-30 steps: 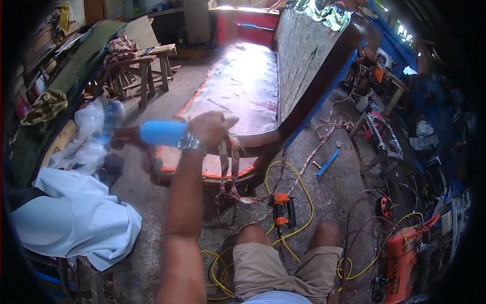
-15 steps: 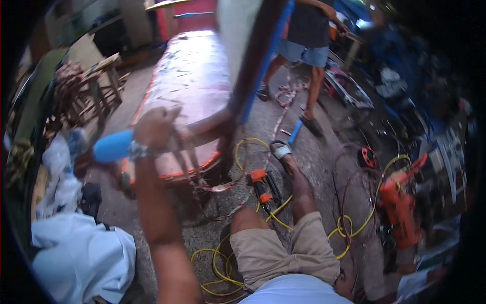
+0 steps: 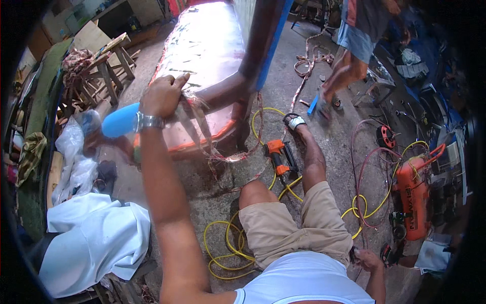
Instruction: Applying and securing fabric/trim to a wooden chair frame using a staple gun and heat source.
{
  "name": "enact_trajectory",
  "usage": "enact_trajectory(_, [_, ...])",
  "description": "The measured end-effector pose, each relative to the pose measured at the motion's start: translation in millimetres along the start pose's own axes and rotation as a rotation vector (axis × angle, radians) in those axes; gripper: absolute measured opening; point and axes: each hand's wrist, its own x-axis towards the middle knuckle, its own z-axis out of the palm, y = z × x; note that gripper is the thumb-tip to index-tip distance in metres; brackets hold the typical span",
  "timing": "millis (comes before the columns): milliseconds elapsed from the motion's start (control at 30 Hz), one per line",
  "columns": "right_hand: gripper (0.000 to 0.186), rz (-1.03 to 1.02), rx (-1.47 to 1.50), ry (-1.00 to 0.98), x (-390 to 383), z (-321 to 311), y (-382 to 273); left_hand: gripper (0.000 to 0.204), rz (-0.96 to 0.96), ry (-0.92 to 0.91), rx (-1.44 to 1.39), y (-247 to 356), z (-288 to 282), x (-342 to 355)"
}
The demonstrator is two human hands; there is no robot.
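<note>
My left hand (image 3: 161, 99), with a metal-banded watch on its wrist, is closed over the dark wooden armrest (image 3: 220, 93) of a long bench. A blue covering (image 3: 120, 120) wraps the armrest's end, and frayed strips of cloth (image 3: 200, 119) hang from it just right of the hand. Low at the right, beside my hip, my right hand (image 3: 368, 259) has its fingers curled by a small dark thing that I cannot make out. The bench's pale, shiny seat (image 3: 202, 50) has an orange edge. On the floor before my knees lies an orange and black staple gun (image 3: 279, 158).
A yellow hose (image 3: 228, 248) loops over the floor toward an orange air compressor tank (image 3: 412, 200) at the right. White sheeting (image 3: 96, 238) is heaped at the left, near wooden sawhorses (image 3: 109, 71). Another person (image 3: 357, 43) walks at the far right, past a striped rope (image 3: 304, 71).
The view has shifted, and my right hand has come into sight at the lower right. The other person has stepped to the right. My left hand stays on the armrest.
</note>
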Motion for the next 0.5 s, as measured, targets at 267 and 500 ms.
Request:
enact_trajectory(267, [0.056, 0.086, 0.297, -0.205, 6.0, 0.3, -32.0, 0.071, -0.044, -0.044, -0.08, 1.2, 3.5, 2.1])
enact_trajectory(500, [0.034, -0.013, -0.032, -0.007, 6.7, 8.9, -19.5, 0.069, 0.039, 0.07, -0.126, 15.8, -7.3, -3.0])
